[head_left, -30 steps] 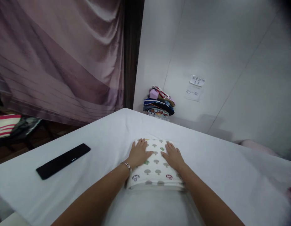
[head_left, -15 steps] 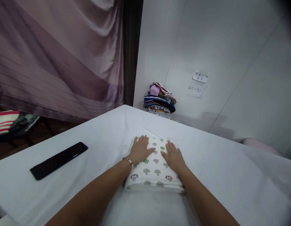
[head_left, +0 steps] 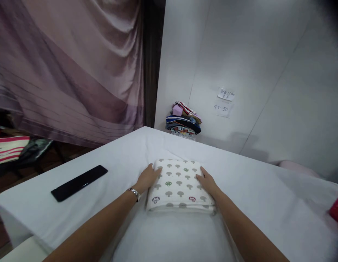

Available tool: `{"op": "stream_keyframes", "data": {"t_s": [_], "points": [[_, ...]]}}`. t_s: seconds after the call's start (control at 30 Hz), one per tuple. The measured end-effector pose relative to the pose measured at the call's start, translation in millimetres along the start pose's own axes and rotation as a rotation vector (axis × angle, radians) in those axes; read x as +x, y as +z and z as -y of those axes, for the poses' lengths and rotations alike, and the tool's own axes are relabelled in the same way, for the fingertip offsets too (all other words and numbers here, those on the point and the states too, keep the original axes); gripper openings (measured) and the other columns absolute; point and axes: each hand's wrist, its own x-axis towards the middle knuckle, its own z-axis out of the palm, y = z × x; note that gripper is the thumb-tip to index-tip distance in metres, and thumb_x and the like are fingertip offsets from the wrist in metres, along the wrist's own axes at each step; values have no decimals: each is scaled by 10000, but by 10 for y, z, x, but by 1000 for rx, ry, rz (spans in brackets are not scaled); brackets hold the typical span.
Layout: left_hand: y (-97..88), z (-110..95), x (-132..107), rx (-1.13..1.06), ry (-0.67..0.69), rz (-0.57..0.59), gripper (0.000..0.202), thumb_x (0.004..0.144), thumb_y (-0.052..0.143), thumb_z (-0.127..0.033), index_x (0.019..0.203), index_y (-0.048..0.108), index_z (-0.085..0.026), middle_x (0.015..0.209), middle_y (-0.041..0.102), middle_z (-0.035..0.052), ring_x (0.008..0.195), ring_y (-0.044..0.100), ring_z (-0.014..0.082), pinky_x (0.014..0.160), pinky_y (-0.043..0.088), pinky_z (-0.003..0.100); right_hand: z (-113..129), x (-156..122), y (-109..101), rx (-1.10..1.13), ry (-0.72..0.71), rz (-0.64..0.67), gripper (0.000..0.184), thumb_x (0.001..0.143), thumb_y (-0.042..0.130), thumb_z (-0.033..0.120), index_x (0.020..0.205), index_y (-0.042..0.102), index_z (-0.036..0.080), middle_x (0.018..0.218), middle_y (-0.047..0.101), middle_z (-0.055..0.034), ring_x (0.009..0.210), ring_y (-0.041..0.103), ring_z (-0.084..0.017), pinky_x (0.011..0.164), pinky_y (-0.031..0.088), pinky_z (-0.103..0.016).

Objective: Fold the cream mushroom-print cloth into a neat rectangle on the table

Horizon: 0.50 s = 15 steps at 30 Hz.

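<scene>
A white cloth (head_left: 180, 183) with grey, green, purple and red mushroom prints lies folded into a thick rectangle on the table's white cover. My left hand (head_left: 147, 178) grips its left edge, thumb on top and the other fingers down along the side. At the opposite edge my right hand (head_left: 208, 181) has the same hold, its thumb resting on the print. The fingertips of both hands are partly hidden by the cloth. A silver bracelet (head_left: 135, 194) circles my left wrist.
A long black flat object (head_left: 79, 183) lies on the table (head_left: 125, 149) to the left. Behind the table's far edge rises a stack of folded clothes (head_left: 183, 122) against the wall. A red item (head_left: 337, 208) shows at the right edge. A pink curtain (head_left: 103, 72) hangs at the left.
Both hands have moved from lying flat on top of the folded cloth outward to its left and right edges. The view has shifted slightly.
</scene>
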Motion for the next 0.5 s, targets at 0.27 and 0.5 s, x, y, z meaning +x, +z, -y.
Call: {"op": "stream_keyframes", "data": {"t_s": [0.27,0.5], "points": [[-17,-242,-6,-144,60,15,623,787,497,-494,1287,398,-135,1257,544,145,1078,563,262,846,430,302,-129,-315,-25,68,-9,-110,574,758,582,360,1299,475,198,1191,604,-109,1040,602,-273,832,516,-436],[223,-636,364,-150,161,74,601,746,588,-443,1260,432,-173,1194,589,119,1048,576,250,829,430,288,-281,-565,-230,189,144,-225,628,730,589,336,1319,447,174,1216,582,-121,979,626,-291,760,548,-442]]}}
